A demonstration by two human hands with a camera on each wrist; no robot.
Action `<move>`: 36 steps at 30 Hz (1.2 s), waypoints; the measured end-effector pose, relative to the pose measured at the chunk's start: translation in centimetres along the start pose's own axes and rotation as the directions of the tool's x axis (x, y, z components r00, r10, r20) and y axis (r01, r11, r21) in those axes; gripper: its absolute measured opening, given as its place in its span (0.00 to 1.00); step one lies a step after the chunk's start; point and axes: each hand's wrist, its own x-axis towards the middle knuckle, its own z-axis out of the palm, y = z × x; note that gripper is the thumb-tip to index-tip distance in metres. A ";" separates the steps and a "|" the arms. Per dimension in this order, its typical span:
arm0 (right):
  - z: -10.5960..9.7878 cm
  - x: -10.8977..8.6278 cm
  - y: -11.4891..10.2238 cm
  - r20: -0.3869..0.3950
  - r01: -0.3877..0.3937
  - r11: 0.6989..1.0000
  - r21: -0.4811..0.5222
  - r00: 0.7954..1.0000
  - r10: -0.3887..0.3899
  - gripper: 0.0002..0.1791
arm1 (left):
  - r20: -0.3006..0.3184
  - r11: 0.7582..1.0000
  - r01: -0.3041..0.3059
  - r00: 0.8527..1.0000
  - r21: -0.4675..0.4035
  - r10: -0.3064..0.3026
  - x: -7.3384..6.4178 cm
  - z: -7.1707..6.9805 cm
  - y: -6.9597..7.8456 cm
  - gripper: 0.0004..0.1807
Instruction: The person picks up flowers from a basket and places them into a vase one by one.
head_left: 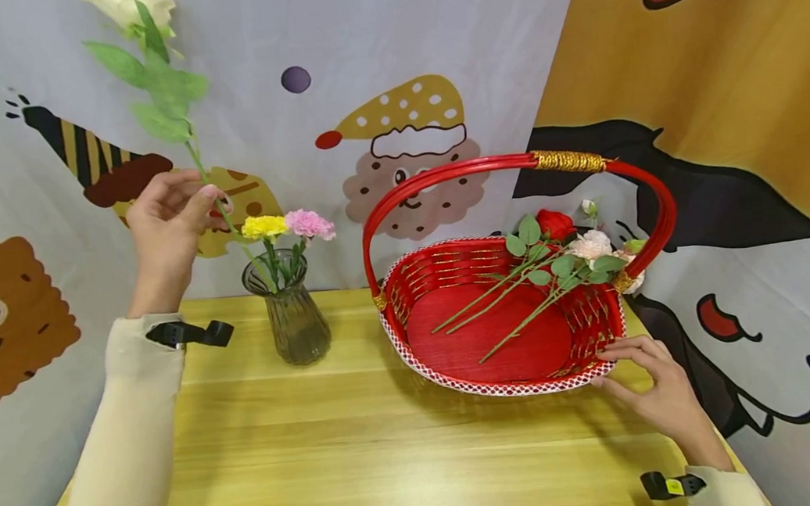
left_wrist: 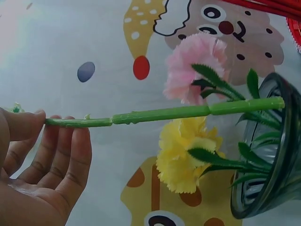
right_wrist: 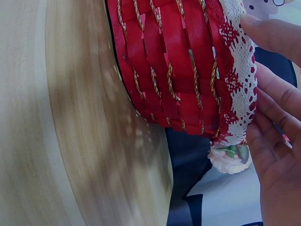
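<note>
My left hand [head_left: 167, 230] pinches the green stem [left_wrist: 160, 114] of a white rose [head_left: 130, 7] between thumb and fingers. The bloom points up, and the stem's lower end is at the mouth of a ribbed glass vase [head_left: 300, 327]. A yellow carnation [head_left: 264, 227] and a pink carnation [head_left: 310, 224] stand in that vase. On the right, my right hand [head_left: 658, 392] grips the lace-trimmed rim of a red woven basket [right_wrist: 174, 61], thumb outside and fingers over the edge. A red rose [head_left: 554, 225] and pale pink roses [head_left: 591, 245] lie in the basket, stems across its floor.
The basket's tall red handle [head_left: 442, 173] arches over it. Both basket and vase stand on a wooden table [head_left: 363, 460], near its back edge. Behind hangs a cartoon-printed curtain [head_left: 243, 53].
</note>
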 end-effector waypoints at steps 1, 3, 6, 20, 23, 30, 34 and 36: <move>0.0 0.0 0.0 0.001 0.000 1.000 0.001 1.000 0.000 0.24 | -0.001 1.000 0.004 1.000 -0.005 -0.004 0.1 -0.1 0.0 0.15; 0.0 0.0 0.0 0.001 0.000 1.000 -0.003 1.000 0.000 0.24 | -0.003 1.000 0.010 1.000 -0.007 -0.010 0.3 -0.3 -0.1 0.16; 0.1 0.0 0.0 0.002 -0.005 1.000 -0.010 1.000 0.005 0.24 | -0.014 1.000 0.030 0.999 -0.003 -0.030 0.3 -0.5 -0.3 0.16; 0.1 0.0 -0.2 0.003 -0.020 1.000 -0.019 1.000 0.020 0.23 | -0.069 0.985 0.132 0.990 0.110 -0.125 -1.4 -1.9 -3.4 0.15; 0.0 0.0 -0.2 0.004 -0.025 0.999 -0.020 1.000 0.025 0.23 | -0.091 0.978 0.162 0.984 0.132 -0.151 -1.9 -2.1 -4.0 0.14; 0.0 0.0 -0.2 0.004 -0.032 0.999 -0.021 0.999 0.032 0.23 | -0.108 0.952 0.235 0.970 0.196 -0.218 -3.2 -2.5 -5.6 0.09; 0.0 0.0 -0.2 0.004 -0.028 0.999 -0.023 1.000 0.028 0.23 | -0.100 0.943 0.257 0.965 0.210 -0.240 -4.0 -2.8 -6.3 0.11; 0.0 0.0 -0.2 0.004 -0.026 0.999 -0.024 1.000 0.026 0.23 | -0.100 0.939 0.258 0.965 0.225 -0.241 -4.3 -2.9 -6.6 0.13</move>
